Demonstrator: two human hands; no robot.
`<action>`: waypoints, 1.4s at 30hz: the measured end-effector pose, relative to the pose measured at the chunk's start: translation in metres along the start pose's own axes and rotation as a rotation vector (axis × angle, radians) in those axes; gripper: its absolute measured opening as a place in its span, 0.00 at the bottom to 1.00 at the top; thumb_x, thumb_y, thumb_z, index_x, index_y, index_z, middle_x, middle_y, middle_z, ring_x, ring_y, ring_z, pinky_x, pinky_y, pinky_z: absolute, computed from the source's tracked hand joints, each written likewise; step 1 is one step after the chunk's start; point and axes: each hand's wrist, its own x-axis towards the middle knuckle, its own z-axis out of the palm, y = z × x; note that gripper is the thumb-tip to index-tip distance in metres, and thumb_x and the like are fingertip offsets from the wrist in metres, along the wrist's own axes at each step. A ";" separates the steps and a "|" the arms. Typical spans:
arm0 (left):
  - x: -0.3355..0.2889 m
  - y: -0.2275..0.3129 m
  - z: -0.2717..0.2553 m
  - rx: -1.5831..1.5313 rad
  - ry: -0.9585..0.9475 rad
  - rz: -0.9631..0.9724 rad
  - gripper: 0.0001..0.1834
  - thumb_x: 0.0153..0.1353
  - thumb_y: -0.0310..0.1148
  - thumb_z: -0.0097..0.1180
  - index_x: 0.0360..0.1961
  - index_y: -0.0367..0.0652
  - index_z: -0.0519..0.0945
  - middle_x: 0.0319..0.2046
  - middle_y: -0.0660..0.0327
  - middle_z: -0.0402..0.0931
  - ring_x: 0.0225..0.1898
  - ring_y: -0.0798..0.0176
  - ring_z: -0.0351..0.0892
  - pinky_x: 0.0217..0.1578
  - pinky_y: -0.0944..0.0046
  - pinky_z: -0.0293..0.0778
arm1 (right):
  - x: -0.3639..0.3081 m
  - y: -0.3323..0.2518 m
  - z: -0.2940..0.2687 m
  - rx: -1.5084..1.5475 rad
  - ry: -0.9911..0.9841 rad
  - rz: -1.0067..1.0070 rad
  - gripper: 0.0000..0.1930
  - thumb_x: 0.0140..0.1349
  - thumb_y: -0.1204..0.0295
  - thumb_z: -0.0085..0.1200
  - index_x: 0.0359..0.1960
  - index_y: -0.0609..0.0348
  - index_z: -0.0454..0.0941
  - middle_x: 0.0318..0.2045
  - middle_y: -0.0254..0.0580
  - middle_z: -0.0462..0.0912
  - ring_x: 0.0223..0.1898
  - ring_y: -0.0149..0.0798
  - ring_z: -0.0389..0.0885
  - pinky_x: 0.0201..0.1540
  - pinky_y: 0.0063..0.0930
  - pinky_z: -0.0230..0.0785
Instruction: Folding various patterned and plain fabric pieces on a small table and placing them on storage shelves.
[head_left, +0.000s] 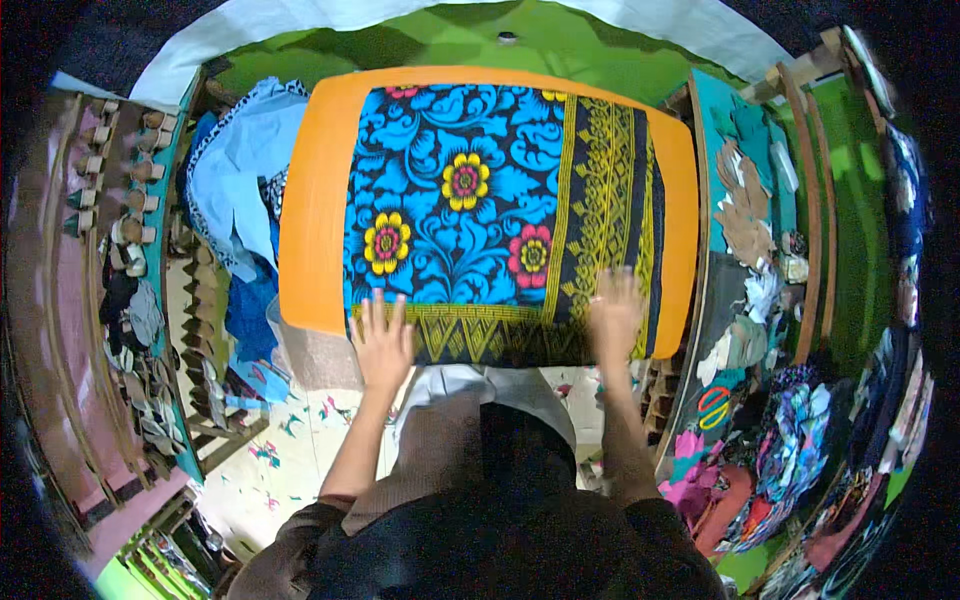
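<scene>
A folded patterned cloth [480, 240], blue and black with yellow and pink flowers and a yellow-black border, lies flat on an orange table [322, 220]. My left hand [382, 335] rests on the cloth's near left corner, fingers spread and pointing away from me. Near the right end of the border is my right hand [617, 308], laid over the cloth and somewhat blurred, with its fingers stretched forward. Neither hand appears to grip anything. The cloth's near edge reaches the table's near edge, just in front of my body.
Light blue garments [245, 170] are heaped left of the table. Orange-and-green-handled scissors [714, 408] lie on the right-hand shelf, close to fabric scraps [742, 205]. Wooden racks with small shoe-like pieces [145, 170] stand at the left. Scraps litter the floor [310, 440].
</scene>
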 end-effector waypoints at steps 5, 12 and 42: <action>-0.030 0.026 0.001 -0.079 0.025 0.080 0.26 0.59 0.40 0.45 0.60 0.49 0.64 0.64 0.50 0.49 0.65 0.44 0.47 0.61 0.43 0.42 | -0.031 0.055 0.005 0.053 0.125 0.251 0.26 0.64 0.59 0.35 0.63 0.54 0.56 0.65 0.54 0.48 0.67 0.53 0.42 0.64 0.55 0.32; -0.058 0.071 0.023 -0.104 0.082 0.349 0.30 0.54 0.42 0.51 0.60 0.57 0.64 0.64 0.55 0.50 0.64 0.49 0.48 0.60 0.43 0.46 | -0.070 -0.005 -0.003 0.174 0.163 -0.285 0.23 0.60 0.60 0.43 0.58 0.46 0.63 0.61 0.51 0.59 0.61 0.53 0.56 0.60 0.53 0.49; -0.049 0.093 0.038 -0.030 0.186 0.652 0.24 0.54 0.33 0.45 0.55 0.52 0.67 0.58 0.60 0.62 0.60 0.59 0.60 0.59 0.53 0.54 | -0.120 -0.053 0.016 0.233 0.101 -0.599 0.40 0.46 0.58 0.59 0.63 0.43 0.54 0.62 0.55 0.53 0.64 0.51 0.51 0.61 0.57 0.43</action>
